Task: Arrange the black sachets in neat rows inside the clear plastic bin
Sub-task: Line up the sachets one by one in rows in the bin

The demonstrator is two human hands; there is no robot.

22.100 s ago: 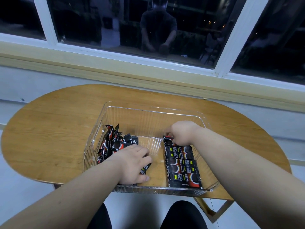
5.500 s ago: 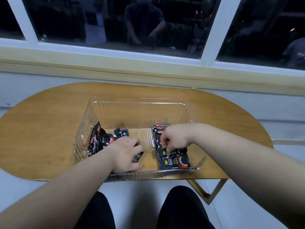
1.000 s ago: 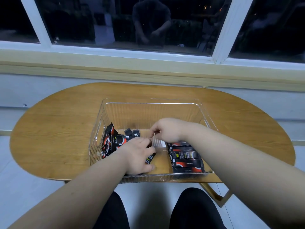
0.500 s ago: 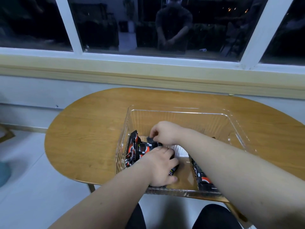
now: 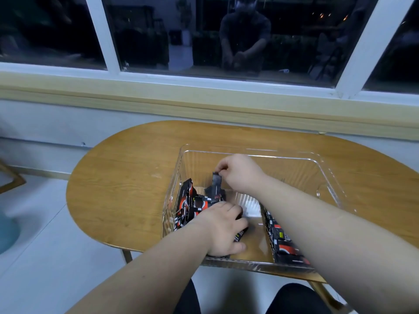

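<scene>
A clear plastic bin [image 5: 283, 155] stands on the oval wooden table [image 5: 127, 177]. A loose heap of black sachets [image 5: 188, 205] leans against the bin's left wall. A flat row of sachets [image 5: 280, 241] lies along the right side, partly hidden under my right forearm. My right hand [image 5: 240, 173] pinches the top end of one black sachet [image 5: 216, 184] and holds it upright above the heap. My left hand [image 5: 221, 230] rests in the bin's near left part, curled over several sachets [image 5: 240, 236] that poke out under its fingers.
The table stands against a wall under a dark window [image 5: 204, 32] with a pale sill [image 5: 204, 98]. The bin's near edge reaches the table's front edge, above my knees [image 5: 294, 298]. A wooden frame [image 5: 11, 180] and a bluish object [image 5: 6, 232] are at the far left on the floor.
My right hand has lifted one sachet up out of the heap on the left. The view has shifted left. My left hand stays where it was on its sachets.
</scene>
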